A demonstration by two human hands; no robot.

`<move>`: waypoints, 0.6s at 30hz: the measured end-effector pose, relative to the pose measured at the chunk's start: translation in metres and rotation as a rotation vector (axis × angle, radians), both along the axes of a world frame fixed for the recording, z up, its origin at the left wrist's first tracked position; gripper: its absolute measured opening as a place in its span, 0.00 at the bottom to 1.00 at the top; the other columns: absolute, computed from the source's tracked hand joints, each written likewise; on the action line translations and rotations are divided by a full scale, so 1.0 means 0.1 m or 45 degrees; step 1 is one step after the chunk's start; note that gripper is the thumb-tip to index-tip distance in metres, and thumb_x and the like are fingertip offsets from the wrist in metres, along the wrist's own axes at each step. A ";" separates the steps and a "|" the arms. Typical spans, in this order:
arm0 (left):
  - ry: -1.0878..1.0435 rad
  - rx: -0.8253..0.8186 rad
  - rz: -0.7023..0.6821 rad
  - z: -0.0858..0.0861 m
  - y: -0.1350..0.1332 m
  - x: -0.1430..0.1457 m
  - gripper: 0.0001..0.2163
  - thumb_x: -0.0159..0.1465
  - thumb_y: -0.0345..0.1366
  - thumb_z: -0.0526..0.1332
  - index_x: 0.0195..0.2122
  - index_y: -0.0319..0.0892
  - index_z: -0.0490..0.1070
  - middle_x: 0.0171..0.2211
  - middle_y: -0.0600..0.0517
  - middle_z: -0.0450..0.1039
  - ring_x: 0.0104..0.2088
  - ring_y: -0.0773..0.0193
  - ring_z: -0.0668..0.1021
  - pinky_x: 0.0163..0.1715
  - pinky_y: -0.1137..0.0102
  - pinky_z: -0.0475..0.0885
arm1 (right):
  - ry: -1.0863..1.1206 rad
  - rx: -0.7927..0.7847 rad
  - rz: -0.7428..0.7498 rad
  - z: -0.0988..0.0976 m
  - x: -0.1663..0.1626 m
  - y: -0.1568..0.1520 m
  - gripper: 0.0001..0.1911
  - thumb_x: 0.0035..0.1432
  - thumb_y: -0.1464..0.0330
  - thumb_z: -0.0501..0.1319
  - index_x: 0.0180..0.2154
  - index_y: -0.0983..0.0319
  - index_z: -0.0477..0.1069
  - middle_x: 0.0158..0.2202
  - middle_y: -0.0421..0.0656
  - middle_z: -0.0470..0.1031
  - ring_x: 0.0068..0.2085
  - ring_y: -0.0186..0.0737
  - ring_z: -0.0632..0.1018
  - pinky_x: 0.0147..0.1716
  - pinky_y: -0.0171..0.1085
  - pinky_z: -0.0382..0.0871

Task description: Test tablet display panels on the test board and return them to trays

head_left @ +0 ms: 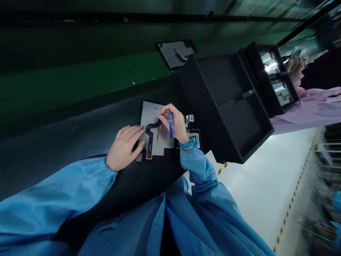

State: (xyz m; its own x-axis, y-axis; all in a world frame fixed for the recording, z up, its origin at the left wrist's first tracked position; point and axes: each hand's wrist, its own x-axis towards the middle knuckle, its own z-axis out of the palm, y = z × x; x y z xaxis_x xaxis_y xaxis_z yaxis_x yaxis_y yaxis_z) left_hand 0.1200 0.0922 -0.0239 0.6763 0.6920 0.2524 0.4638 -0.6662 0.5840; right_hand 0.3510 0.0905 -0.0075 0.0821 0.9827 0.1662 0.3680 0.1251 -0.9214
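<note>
A display panel (163,144) with a pale grey back and dark edges lies on the dark bench in front of me. A black ribbon cable (150,142) curves over its back and ends in a gold-coloured strip. My left hand (128,145) rests with fingers stretched out on the panel's left side, its fingertips by the cable's bend. Closed around a blue pen (171,124), my right hand (174,122) is over the panel. Its thumb and fingertips come together at the upper end of the cable; whether they pinch it I cannot tell.
Behind lies another panel (176,53) with a cable. A black divided tray (220,106) stands to the right, and beyond it a second tray (274,58) holds panels. Some small device (196,138) is partly under my right wrist. A pink-sleeved co-worker's hand (297,65) is at far right.
</note>
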 end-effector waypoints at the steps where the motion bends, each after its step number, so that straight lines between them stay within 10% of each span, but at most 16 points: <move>1: -0.074 -0.092 0.056 0.08 0.07 0.03 0.18 0.71 0.39 0.52 0.55 0.36 0.73 0.54 0.39 0.76 0.56 0.49 0.75 0.60 0.51 0.67 | 0.075 0.033 0.044 0.07 0.00 -0.05 0.09 0.62 0.64 0.64 0.36 0.58 0.64 0.36 0.39 0.75 0.37 0.36 0.79 0.42 0.39 0.75; 9: -0.347 -1.342 -0.374 0.58 0.35 0.62 0.15 0.59 0.46 0.68 0.43 0.43 0.81 0.38 0.47 0.82 0.37 0.58 0.82 0.39 0.65 0.78 | 0.222 0.270 0.154 0.50 0.14 -0.58 0.12 0.62 0.68 0.67 0.33 0.56 0.63 0.34 0.37 0.80 0.34 0.36 0.78 0.43 0.41 0.76; 18: -0.144 -0.406 -0.188 0.26 0.08 0.90 0.10 0.65 0.40 0.62 0.39 0.42 0.81 0.34 0.50 0.80 0.31 0.62 0.78 0.34 0.67 0.73 | -0.360 0.009 -0.372 -0.20 0.58 -1.11 0.07 0.68 0.67 0.56 0.46 0.56 0.70 0.56 0.44 0.76 0.57 0.45 0.75 0.59 0.49 0.68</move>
